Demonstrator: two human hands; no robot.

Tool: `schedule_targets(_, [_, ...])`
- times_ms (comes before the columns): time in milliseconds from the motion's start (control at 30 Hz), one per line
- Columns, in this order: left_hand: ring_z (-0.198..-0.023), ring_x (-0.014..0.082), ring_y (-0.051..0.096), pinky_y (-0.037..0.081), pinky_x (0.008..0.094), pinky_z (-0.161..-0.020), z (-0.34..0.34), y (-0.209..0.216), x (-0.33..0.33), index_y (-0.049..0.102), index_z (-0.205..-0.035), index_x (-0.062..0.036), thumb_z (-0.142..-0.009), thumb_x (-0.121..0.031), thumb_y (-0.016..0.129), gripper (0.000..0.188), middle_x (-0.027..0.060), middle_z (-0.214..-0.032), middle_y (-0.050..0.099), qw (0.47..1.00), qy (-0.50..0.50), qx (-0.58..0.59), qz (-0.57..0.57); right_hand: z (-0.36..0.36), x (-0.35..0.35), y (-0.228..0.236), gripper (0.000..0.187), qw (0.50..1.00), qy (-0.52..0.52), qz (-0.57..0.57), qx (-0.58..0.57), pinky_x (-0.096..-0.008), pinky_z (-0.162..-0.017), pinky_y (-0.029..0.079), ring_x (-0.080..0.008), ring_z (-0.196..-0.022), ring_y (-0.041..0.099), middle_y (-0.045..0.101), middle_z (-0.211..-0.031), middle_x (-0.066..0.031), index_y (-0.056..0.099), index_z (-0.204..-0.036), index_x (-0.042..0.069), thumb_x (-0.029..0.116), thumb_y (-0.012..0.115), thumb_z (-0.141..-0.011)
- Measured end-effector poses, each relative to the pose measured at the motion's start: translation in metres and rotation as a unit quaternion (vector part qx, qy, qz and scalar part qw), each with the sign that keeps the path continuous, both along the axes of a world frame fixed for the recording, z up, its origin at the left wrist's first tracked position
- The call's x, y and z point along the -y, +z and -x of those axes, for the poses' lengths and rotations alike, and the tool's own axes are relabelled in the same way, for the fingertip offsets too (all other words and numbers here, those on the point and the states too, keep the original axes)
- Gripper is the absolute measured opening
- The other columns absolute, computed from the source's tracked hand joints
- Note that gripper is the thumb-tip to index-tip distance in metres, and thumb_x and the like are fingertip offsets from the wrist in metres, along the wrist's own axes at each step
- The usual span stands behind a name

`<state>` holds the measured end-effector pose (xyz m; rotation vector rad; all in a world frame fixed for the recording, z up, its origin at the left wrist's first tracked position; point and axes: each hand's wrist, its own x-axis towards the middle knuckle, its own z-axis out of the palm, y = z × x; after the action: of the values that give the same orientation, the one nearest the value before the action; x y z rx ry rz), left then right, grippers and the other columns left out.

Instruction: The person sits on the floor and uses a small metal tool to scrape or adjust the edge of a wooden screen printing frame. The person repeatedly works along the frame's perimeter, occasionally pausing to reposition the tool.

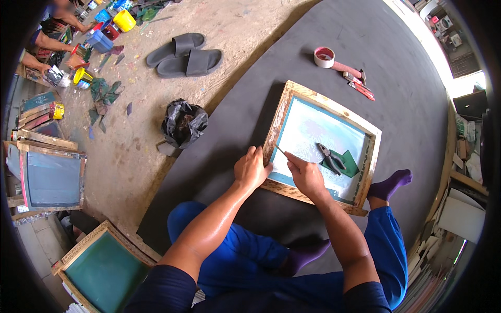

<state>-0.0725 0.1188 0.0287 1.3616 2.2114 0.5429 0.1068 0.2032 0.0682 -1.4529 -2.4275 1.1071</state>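
Observation:
A wooden screen printing frame [334,106] with pale mesh and a blue border lies tilted on the dark surface before me. My left hand [251,169] is closed on the frame's left side, near its lower left corner. In my right hand [307,177] is a thin, slender tool [281,150], its kind too small to tell; its tip reaches the inner edge of the left wooden bar. Dark-handled pliers [332,158] rest on the mesh, partly over a green scrap [348,165]. The fingers' undersides are hidden.
Beyond the frame lie a tape roll [324,57], a hammer [348,70] and red cutters [361,89]. A black bag-lined bin [183,124] and dark slides [190,62] are on the floor at left. More framed screens [55,179] lean there; another person's hands [49,73] are among paint pots.

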Motion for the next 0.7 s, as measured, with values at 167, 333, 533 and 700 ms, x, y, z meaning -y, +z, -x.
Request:
schedule_targets(167, [-0.098, 0.0392, 0.072, 0.059, 0.0484, -0.082, 0.000, 0.007, -0.005, 0.067, -0.114, 0.0016, -0.079, -0.025, 0.083, 0.046, 0.0167, -0.108, 0.068, 1.000, -0.017, 0.008, 0.024, 0.004, -0.009, 0.008, 0.034, 1.000, -0.006, -0.013, 0.005, -0.0494, -0.075, 0.058, -0.0431, -0.083, 0.073, 0.073, -0.086, -0.0239, 0.071, -0.133, 0.019, 0.024, 0.065, -0.100])
schedule_targets(333, [-0.101, 0.0386, 0.072, 0.060, 0.0486, -0.086, 0.013, 0.029, -0.003, 0.069, -0.110, -0.0008, -0.075, -0.024, 0.084, 0.045, 0.0158, -0.106, 0.070, 0.996, -0.004, -0.015, 0.084, 0.005, -0.018, 0.023, 0.034, 1.000, 0.010, -0.004, 0.015, -0.0524, -0.073, 0.058, -0.0447, -0.081, 0.072, 0.072, -0.084, -0.0253, 0.071, -0.134, 0.022, 0.025, 0.063, -0.101])
schedule_targets(533, [-0.109, 0.0377, 0.071, 0.058, 0.0478, -0.093, 0.011, 0.050, -0.016, 0.067, -0.126, -0.0009, -0.078, -0.036, 0.085, 0.063, 0.0159, -0.117, 0.071, 0.997, 0.037, -0.010, 0.071, 0.010, -0.022, 0.026, 0.034, 1.000, 0.031, -0.002, -0.004, -0.0529, -0.071, 0.057, -0.0446, -0.078, 0.072, 0.072, -0.082, -0.0251, 0.070, -0.134, 0.022, 0.025, 0.063, -0.101])
schedule_targets(700, [-0.106, 0.0382, 0.070, 0.057, 0.0476, -0.090, 0.014, 0.029, -0.023, 0.066, -0.129, -0.0001, -0.081, -0.029, 0.084, 0.059, 0.0165, -0.113, 0.070, 0.999, 0.022, -0.006, 0.050, 0.018, -0.020, 0.024, 0.035, 0.999, 0.048, -0.003, -0.007, -0.0538, -0.070, 0.057, -0.0447, -0.075, 0.071, 0.071, -0.079, -0.0255, 0.070, -0.133, 0.023, 0.023, 0.063, -0.100])
